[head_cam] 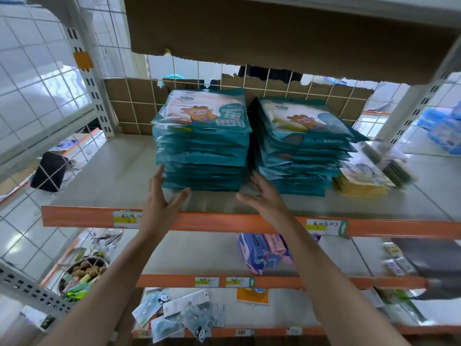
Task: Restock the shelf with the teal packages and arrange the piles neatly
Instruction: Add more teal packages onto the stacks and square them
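Two tall piles of teal packages with a cartoon animal on the front stand side by side on the grey shelf (119,176). The left pile (202,156) is fairly even. The right pile (303,156) leans, its packages fanned out to the right. My left hand (163,196) is open with fingers straight, its fingertips touching the lower left corner of the left pile. My right hand (264,196) is open too, its fingers reaching into the gap between the bases of the two piles. Neither hand holds a package.
A low pile of yellow packages (361,181) lies right of the teal piles. An orange shelf edge (249,223) with price labels runs below my hands. Lower shelves hold pink and blue packs (264,253) and loose panda packets (179,313). Cardboard lines the wire back.
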